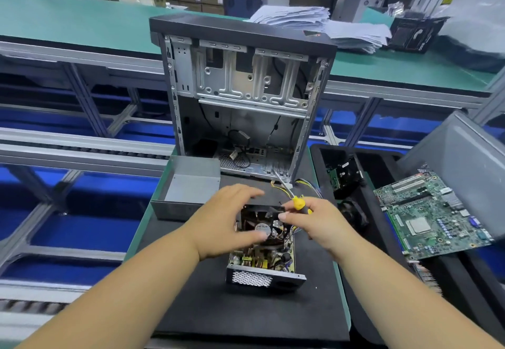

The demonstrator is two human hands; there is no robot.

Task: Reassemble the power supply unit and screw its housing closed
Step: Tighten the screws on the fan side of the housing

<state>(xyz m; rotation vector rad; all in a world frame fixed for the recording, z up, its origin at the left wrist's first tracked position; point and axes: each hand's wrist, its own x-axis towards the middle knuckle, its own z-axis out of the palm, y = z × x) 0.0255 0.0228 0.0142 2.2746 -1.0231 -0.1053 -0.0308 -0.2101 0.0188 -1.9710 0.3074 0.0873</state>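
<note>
The open power supply unit lies on the black mat, its circuit board exposed and its perforated end plate facing me. A black fan stands upright over the board. My left hand grips the fan's left side with thumb and fingers. My right hand holds a yellow-handled screwdriver and pinches the fan's top right corner. The grey metal housing cover sits apart on the mat, to the left behind the unit.
An empty computer case stands upright behind the unit. A motherboard leans in a black tray at the right, beside more parts. Yellow wires trail from the unit toward the case. Paper stacks lie on the far green bench.
</note>
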